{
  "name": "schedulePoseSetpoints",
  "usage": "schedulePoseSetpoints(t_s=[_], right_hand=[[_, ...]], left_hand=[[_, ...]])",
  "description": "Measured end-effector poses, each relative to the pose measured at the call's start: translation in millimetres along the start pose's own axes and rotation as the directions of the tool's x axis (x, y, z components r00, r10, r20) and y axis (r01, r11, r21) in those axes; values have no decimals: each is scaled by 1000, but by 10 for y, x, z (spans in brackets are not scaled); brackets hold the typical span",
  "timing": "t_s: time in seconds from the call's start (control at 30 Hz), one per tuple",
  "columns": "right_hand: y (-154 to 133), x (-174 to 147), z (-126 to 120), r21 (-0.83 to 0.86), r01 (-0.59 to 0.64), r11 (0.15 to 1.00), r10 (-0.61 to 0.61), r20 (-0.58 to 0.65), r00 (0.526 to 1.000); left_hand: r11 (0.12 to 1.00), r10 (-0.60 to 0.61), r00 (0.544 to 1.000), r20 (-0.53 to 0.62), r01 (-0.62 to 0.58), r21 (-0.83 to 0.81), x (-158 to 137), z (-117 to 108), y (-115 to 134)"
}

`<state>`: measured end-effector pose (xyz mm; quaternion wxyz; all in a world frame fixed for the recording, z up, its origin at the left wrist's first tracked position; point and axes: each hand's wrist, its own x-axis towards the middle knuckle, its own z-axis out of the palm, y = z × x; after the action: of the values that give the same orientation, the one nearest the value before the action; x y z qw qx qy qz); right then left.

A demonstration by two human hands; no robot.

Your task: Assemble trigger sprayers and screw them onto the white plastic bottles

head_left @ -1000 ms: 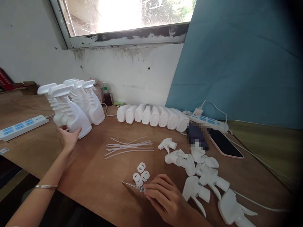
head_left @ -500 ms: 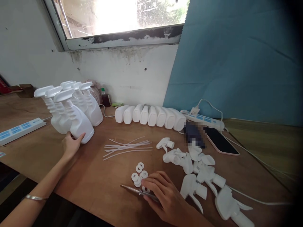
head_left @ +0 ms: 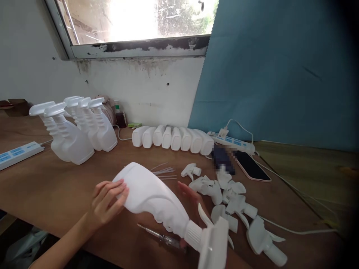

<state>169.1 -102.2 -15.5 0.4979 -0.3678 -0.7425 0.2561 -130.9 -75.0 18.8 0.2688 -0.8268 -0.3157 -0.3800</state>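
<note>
Gripping white spray bottle [head_left: 148, 190] at base with left hand [head_left: 108, 201], holding it slanted above table [head_left: 42, 186], near screwdriver [head_left: 171, 241]; hiding most of right hand [head_left: 193, 195], leaving its grip impossible to tell.

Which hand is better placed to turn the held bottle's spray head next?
Probably the right hand, partly hidden behind the bottle near its spray head; the left hand grips the base end.

Eight lying bottles [head_left: 176, 139], one screwdriver [head_left: 167, 240]
</note>
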Motion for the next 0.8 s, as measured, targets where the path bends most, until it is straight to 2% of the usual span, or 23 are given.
schedulePoseSetpoints(t_s=[0.1,0.17,0.23,0.3,0.37,0.43,0.5,0.57,0.63,0.7,0.73,0.77,0.8], right_hand=[[-54,31,-12,227,58,972,-49,-45,998],[-158,37,-30,385,-86,919,86,16,996],[-253,34,-46,518,-218,827,251,6,968],[-294,37,-56,620,-281,732,393,-47,918],[-276,60,-65,706,-303,640,517,-104,850],[-229,94,-75,758,-313,572,592,-118,797],[-183,122,-84,768,-328,550,601,-91,794],[-152,136,-87,770,-342,539,596,-61,801],[-140,140,-83,791,-347,504,615,-46,787],[-148,144,-76,820,-352,452,649,-31,760],[-160,147,-74,832,-354,427,662,-21,749],[-177,151,-73,842,-352,408,666,-10,746],[-196,156,-73,849,-348,397,662,-2,749]], left_hand=[[999,24,1000,-13,-24,-31,4,54,94],[1000,14,999,-33,-15,-17,-14,61,133],[998,63,996,-63,-62,18,-21,47,136],[990,143,986,-85,-142,16,-5,26,102],[987,147,987,-66,-151,-57,34,15,48],[977,94,995,-16,-95,-190,82,24,9],[931,45,998,33,-30,-363,118,48,13],[844,-33,996,78,70,-532,137,70,67],[751,-146,980,136,199,-630,151,73,148],[679,-288,933,217,359,-641,185,52,221],[634,-366,891,270,451,-628,214,35,246],[562,-451,826,339,558,-611,251,19,259],[448,-533,730,427,672,-590,293,4,263]])
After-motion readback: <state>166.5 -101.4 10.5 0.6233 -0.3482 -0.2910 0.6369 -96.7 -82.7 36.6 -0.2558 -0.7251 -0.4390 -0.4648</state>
